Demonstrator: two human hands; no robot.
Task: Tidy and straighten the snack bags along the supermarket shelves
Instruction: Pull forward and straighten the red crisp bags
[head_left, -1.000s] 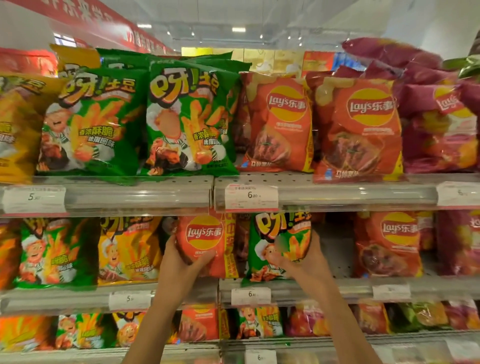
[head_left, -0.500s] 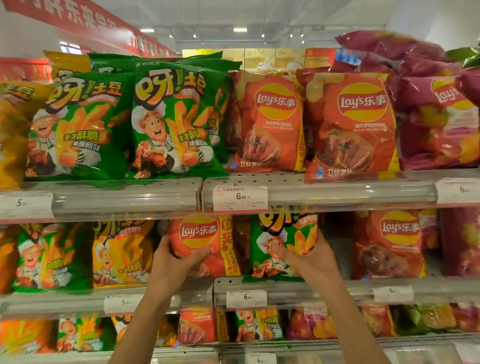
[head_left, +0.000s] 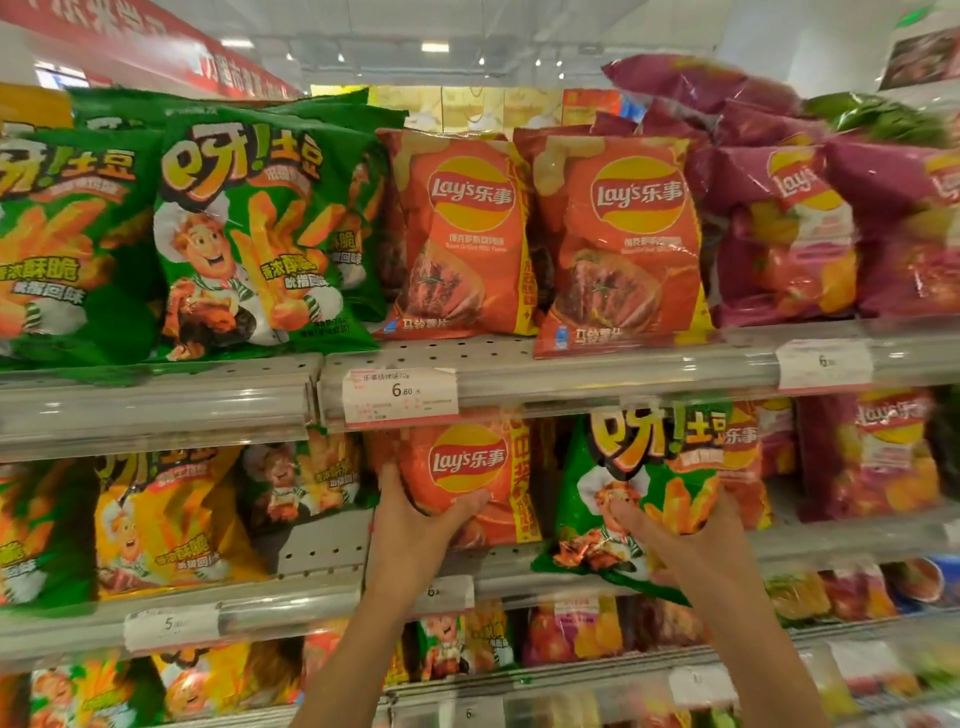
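Hands (head_left: 415, 530) (head_left: 696, 551) grip orange bag (head_left: 467, 483) and green bag (head_left: 639, 488).

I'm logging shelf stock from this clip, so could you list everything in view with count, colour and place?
Fries-snack bags, top shelf: at least two, green, left.
Lay's bags, top shelf: two facing, orange-red, centre.
Lay's bags, top shelf right: several, purple, stacked.
Price tag: one, white, top shelf rail.
Yellow fries-snack bag: one, middle shelf, left.
Held Lay's bag: one, orange-red, middle shelf centre.
Held fries-snack bag: one, green, tilted, bottom corner past the shelf edge.
Bottom shelf bags: mixed colours, blurred, uncountable.
Left hand: grips held Lay's bag.
Right hand: grips held fries-snack bag.
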